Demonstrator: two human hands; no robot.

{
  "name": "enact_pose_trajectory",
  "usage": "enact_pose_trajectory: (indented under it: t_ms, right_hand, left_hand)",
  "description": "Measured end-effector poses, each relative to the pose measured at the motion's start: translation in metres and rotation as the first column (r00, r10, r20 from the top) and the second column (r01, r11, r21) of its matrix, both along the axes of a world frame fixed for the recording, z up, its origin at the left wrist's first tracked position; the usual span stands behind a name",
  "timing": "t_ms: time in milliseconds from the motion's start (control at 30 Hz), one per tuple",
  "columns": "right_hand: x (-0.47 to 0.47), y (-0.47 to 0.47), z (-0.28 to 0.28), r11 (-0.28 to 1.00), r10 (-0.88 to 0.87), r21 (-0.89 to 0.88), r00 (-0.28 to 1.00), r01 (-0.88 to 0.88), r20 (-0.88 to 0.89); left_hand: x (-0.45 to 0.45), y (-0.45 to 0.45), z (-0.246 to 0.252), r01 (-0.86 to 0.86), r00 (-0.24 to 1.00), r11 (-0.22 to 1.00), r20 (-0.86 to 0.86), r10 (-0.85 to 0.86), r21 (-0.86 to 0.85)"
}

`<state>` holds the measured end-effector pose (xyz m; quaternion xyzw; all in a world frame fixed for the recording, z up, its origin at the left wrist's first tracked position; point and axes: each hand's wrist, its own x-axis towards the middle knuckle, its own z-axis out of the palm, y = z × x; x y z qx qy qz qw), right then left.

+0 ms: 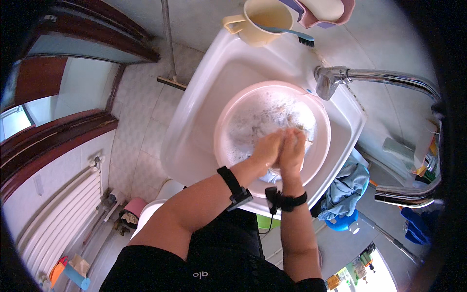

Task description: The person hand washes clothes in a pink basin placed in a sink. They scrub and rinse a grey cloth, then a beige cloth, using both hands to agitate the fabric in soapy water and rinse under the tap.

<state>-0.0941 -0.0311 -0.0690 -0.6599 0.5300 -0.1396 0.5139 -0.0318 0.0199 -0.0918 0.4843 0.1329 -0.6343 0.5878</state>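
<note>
A pink round plastic basin [223, 146] rests inside a white ceramic sink [197, 120]. Foamy water [251, 113] fills it. My left hand [269, 147] and my right hand [292, 149] are pressed together over the suds at the near right part of the basin. Between them they grip a pale wet cloth [308, 141], which pokes out past my right fingers. More light fabric [270, 177] shows beneath my wrists. The fingers are slightly blurred, and most of the cloth is hidden by hands and foam.
A chrome faucet [328, 82] stands at the sink's right back, its long spout curving right. On the back rim are a cream mug [255, 36] and a blue-handled brush [292, 33]. Blue-grey clothing [344, 189] and a blue bottle [343, 221] lie right; a white radiator [65, 215] is left.
</note>
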Motion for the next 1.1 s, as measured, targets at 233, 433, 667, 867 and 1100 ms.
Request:
enact_pose_trajectory:
  t_ms: [233,433,667,867,1100]
  right_hand:
    - [0.002,0.015,0.020,0.975,0.213,0.052,0.973,-0.218,0.095]
    - [0.010,0.000,0.020,0.895,-0.138,0.445,0.959,0.013,0.250]
    - [0.008,0.010,0.019,0.861,-0.279,0.503,0.900,0.080,0.335]
    - [0.011,0.003,0.020,0.916,-0.229,0.392,0.918,0.091,0.324]
    - [0.010,-0.024,0.011,0.898,-0.262,0.422,0.922,0.125,0.284]
  left_hand:
    - [0.008,-0.008,0.009,-0.162,0.987,0.987,-0.021,0.162,-0.018]
    - [0.007,-0.005,0.024,0.034,0.990,0.963,0.143,0.005,-0.267]
    - [0.010,-0.009,0.027,-0.066,0.980,0.983,0.173,0.096,-0.173]
    - [0.004,-0.004,0.015,-0.195,0.968,0.955,-0.201,0.150,-0.223]
    - [-0.021,0.010,0.000,0.202,0.827,0.937,0.563,-0.006,-0.286]
